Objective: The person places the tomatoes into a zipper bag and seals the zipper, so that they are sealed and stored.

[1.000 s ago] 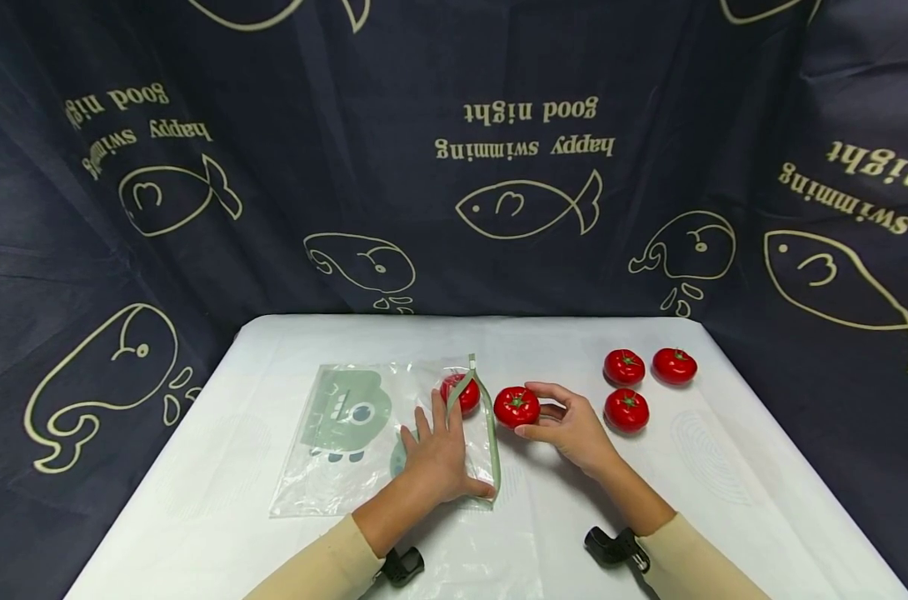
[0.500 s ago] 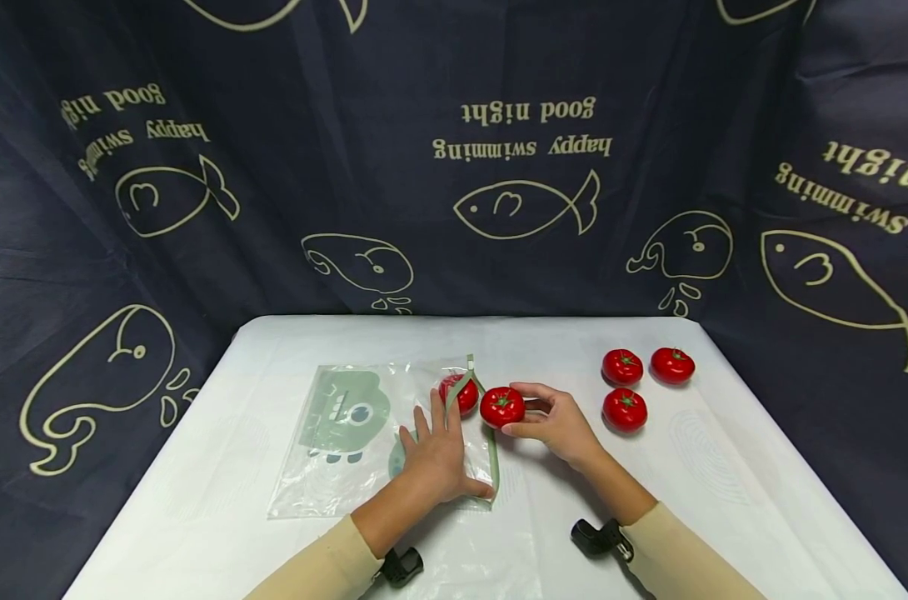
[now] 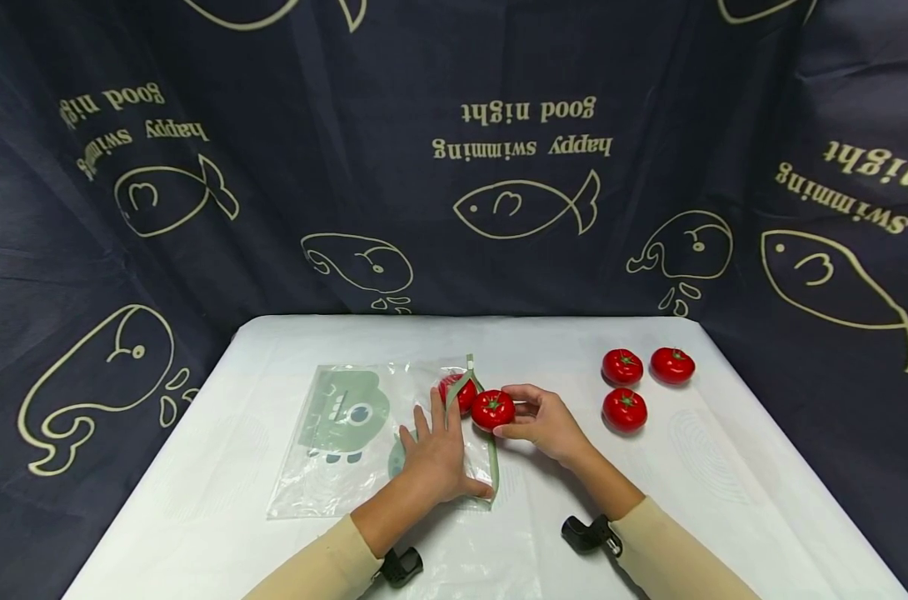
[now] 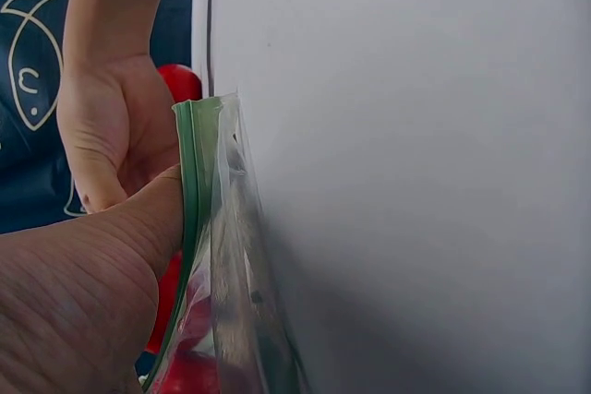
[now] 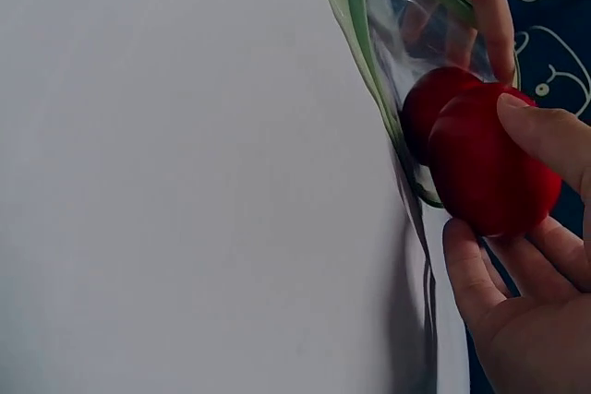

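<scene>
In the head view, your left hand (image 3: 431, 462) lies with fingers spread on the clear bag (image 3: 326, 492); your right hand (image 3: 547, 429) grips a tomato (image 3: 493, 410) at the bag's mouth, just beside the inner tomato (image 3: 448, 387). Aim for the gap, not the film.

In the left wrist view, your thumb (image 4: 152, 214) sits against the green rim (image 4: 192, 191); hold that edge up so nothing snags.

In the right wrist view, your grasp has thumb above, fingers beneath; best release only once the fruit clears the rim.
</scene>
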A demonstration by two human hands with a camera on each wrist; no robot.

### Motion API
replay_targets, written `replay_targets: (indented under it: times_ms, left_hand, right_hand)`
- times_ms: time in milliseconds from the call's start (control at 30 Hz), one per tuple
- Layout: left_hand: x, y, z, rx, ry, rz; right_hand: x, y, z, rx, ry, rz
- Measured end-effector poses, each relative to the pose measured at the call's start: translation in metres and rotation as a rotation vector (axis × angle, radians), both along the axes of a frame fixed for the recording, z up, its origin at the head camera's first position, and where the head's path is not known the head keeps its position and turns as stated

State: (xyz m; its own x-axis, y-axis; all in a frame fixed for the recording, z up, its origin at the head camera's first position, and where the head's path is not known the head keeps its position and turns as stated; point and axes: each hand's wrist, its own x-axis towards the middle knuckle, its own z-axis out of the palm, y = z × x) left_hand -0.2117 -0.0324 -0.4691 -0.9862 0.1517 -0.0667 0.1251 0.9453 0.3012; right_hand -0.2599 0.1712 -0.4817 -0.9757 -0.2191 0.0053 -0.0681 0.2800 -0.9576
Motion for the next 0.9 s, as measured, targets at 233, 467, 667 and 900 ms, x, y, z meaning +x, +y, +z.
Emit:
replay_targets:
  times_ms: [233, 467, 667, 900]
  left_hand:
    - [0.001, 0.001, 0.000, -0.014, 0.016, -0.017]
    - [0.000, 0.001, 0.002, -0.017, 0.034, -0.020]
    - [0.000, 0.002, 0.002, -0.019, 0.040, -0.021]
    - [-0.001, 0.003, 0.004, -0.042, 0.052, -0.024]
  right_hand:
    - [0.000, -0.003, 0.001, 0.028, 0.008, -0.002]
    - [-0.002, -0.008, -0.002, 0.030, 0.029, -0.012]
    - [-0.006, -0.013, -0.005, 0.012, 0.031, -0.027]
    - [-0.010, -0.020, -0.005, 0.043, 0.041, -0.052]
